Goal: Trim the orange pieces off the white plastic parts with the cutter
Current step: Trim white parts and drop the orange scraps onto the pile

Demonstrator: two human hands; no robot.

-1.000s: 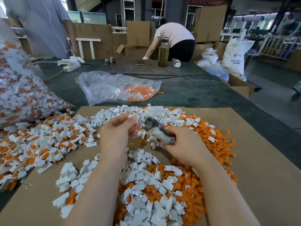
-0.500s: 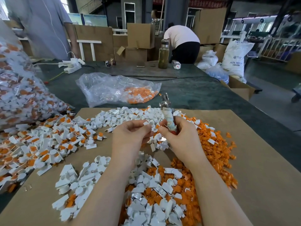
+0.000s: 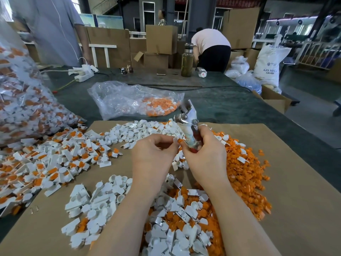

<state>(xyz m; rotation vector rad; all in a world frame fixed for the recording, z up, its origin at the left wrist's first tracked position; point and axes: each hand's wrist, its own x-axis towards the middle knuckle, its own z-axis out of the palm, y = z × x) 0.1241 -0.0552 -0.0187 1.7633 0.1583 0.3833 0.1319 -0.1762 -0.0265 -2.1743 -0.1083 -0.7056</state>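
Above the cardboard-covered counter (image 3: pixel 276 182), the right hand (image 3: pixel 204 156) grips the cutter (image 3: pixel 188 117), blades toward twelve o'clock; at its nine o'clock, the left hand (image 3: pixel 153 152) pinches a white-and-orange part (image 3: pixel 177 140).

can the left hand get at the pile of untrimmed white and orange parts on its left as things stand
Probably not yet: the left hand is pinching a small part against the cutter. The untrimmed pile lies open on the cardboard, nothing between.

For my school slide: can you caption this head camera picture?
Right hand grips the cutter upright while left hand pinches a white-and-orange part above sorted piles.
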